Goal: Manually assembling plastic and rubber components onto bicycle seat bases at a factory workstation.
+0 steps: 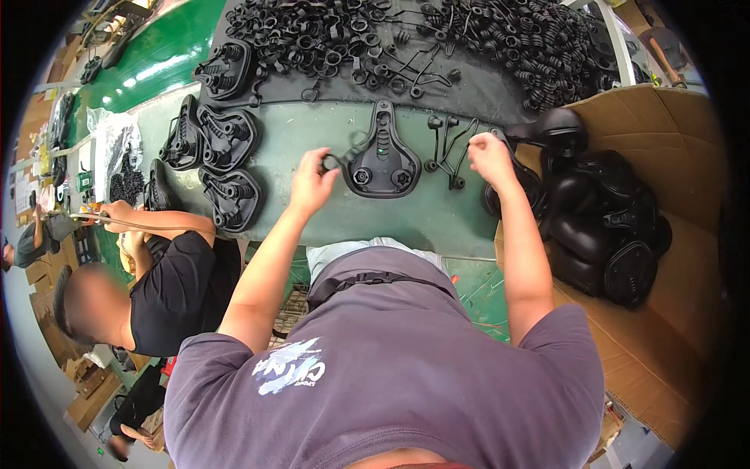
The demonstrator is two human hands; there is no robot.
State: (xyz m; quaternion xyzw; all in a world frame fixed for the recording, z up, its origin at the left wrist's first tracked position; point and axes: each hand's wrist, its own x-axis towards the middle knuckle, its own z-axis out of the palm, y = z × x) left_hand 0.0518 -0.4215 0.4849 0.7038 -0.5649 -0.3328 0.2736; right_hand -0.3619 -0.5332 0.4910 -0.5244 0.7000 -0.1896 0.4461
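In front of me a bicycle saddle (382, 168) lies with its underside up and its narrow nose pointing away. My left hand (313, 184) is beside its left edge, with fingers closed round a black ring-shaped part (330, 162). Another ring, blurred, shows over the saddle's left side. A bent black wire saddle frame (447, 156) rests on the table to the saddle's right. My right hand (492, 162) is just right of that frame, fingers drawn together in a pinch; whatever is between them is hidden. Behind this hand stands another saddle (525, 184), partly covered by my wrist.
Several upturned saddles (228, 134) stand at the left. Heaps of black rings (305, 35) and coil springs (516, 47) cover the dark mat (273, 86) at the back. On the right, a cardboard box (664, 125) holds saddles (601, 203). A co-worker (176, 289) sits at left.
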